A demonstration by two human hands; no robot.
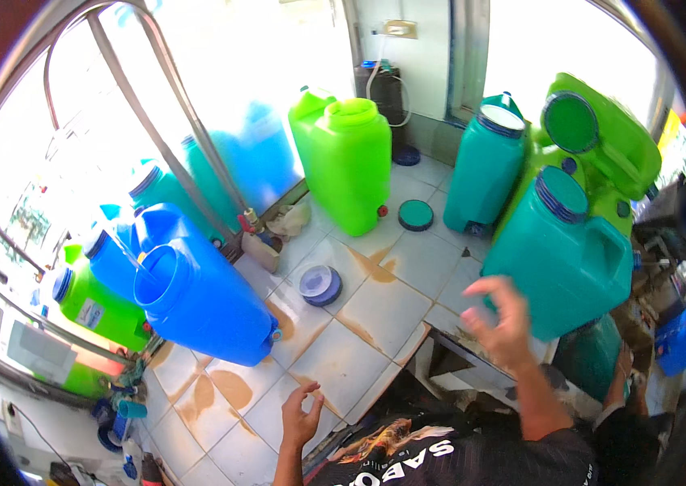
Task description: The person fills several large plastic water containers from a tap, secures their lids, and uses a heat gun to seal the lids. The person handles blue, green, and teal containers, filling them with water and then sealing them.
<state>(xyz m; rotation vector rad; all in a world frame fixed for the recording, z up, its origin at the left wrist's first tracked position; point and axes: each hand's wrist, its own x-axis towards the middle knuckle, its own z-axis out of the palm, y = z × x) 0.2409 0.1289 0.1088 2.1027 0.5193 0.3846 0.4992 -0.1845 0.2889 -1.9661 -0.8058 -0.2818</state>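
My left hand [301,416] is over the front of the tiled counter [343,370], holding nothing, its thumb and fingers apart. Raised on the right, my right hand [498,322] is slightly blurred, with bent fingers and a gap to the thumb. It is nearest to a capped teal plastic jug [561,261]. On the left stands a blue plastic jug [203,304] with its wide mouth uncovered; a clear stream or tube [121,243] runs into it. Between the jugs a dark blue screw cap [320,285] lies on the tiles.
A lime green jug [343,164] stands by the window near a teal-and-blue cap [416,215]. Another teal jug [484,170] and a large lime green jug [610,140] are at right. Metal pipes [167,79] rise at left. Another person's arm [619,373] shows at lower right.
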